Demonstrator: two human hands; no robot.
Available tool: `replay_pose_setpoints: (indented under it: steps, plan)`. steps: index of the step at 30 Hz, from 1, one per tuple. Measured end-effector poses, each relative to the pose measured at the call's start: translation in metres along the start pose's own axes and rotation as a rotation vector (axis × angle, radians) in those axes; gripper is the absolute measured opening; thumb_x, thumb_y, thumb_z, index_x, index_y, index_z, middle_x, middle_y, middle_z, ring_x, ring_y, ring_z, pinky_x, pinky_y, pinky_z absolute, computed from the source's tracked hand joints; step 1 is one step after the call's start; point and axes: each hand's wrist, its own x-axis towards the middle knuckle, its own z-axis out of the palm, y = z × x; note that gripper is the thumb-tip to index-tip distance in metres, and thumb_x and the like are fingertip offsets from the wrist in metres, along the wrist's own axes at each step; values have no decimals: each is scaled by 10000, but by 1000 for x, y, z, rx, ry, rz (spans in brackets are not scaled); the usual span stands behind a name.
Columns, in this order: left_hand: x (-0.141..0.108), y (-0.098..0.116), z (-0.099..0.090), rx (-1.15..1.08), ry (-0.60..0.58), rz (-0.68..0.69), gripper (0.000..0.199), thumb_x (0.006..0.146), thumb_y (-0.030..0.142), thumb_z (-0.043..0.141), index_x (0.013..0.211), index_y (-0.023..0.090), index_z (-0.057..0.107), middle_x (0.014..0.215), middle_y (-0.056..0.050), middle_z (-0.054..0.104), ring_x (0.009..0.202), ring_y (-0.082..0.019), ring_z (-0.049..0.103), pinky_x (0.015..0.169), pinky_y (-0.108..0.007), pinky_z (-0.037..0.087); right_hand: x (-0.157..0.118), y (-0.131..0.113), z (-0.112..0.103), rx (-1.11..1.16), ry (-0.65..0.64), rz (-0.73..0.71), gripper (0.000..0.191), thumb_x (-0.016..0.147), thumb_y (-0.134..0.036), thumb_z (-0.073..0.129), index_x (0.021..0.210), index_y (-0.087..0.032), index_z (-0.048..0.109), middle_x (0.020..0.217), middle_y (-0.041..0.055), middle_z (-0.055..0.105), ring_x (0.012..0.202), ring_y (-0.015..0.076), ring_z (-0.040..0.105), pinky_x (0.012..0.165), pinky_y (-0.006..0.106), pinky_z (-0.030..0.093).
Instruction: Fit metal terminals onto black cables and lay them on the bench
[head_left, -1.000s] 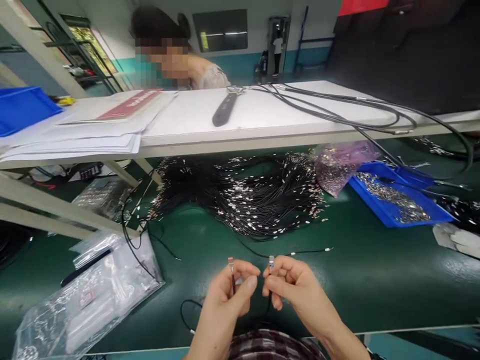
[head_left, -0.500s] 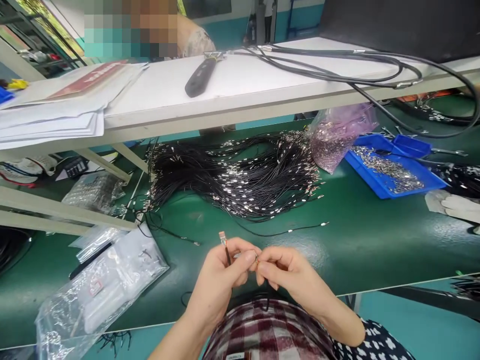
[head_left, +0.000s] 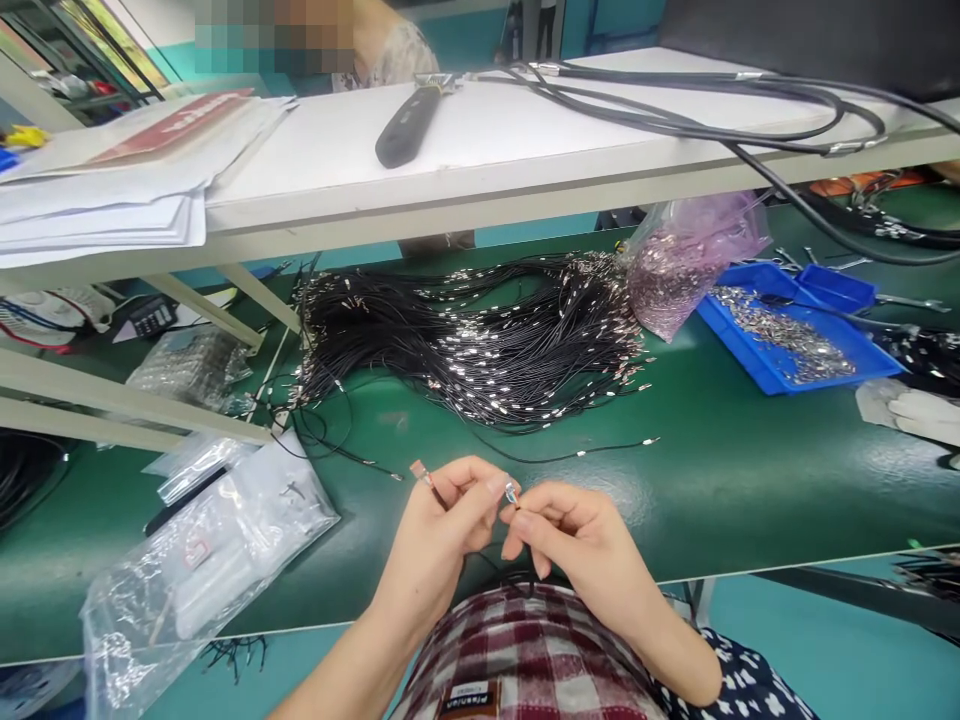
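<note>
My left hand (head_left: 446,520) is closed around a black cable whose flat connector end (head_left: 421,472) sticks up beside the index finger. Its thumb and forefinger touch a small metal terminal (head_left: 511,493). Pinched in my right hand (head_left: 566,525) is a cable end with thin coloured wires just below that terminal. Black cable hangs beneath both hands, in front of the checked apron. Beyond them a large bundle of black cables (head_left: 480,350) with shiny metal ends lies on the green table (head_left: 720,480). One single cable (head_left: 581,453) lies loose in front of the bundle.
A blue tray (head_left: 757,360) of metal parts and a pink bag (head_left: 667,270) are at the right. Clear plastic bags (head_left: 247,550) lie at the left. The white shelf (head_left: 525,150) carries papers, a black-handled tool (head_left: 409,130) and thick cables. A person's arm is behind it.
The fingertips have parted slightly, so the small metal terminal now shows between them. The connector end in my left hand has tilted and shifted left. The camera view has moved a little.
</note>
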Motion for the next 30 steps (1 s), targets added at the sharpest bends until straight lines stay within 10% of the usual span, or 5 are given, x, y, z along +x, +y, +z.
replay_pose_setpoints:
  steps: [15,25,30]
  plan:
    - [-5,-1,5,-36,-7,-57,231,740,311,748,709,132,606,549,38,500,492,-49,409,465,-180,228,-1,4,3,55,27,-19,148,829,-254,698,736,-162,629,678,-3,681,512,58,541,513,145,436]
    - [-2,-3,1,-122,-109,-187,168,759,263,707,751,118,623,488,42,462,434,-31,254,439,-210,105,-2,9,3,100,1,14,172,815,-273,715,742,-162,605,692,5,679,508,67,551,504,162,419]
    - [-6,-6,4,-144,-67,-34,151,828,275,609,930,166,590,672,42,427,497,-48,254,483,-231,170,-1,10,-8,66,81,-35,190,881,-305,645,765,-180,560,685,-21,607,541,71,471,540,192,378]
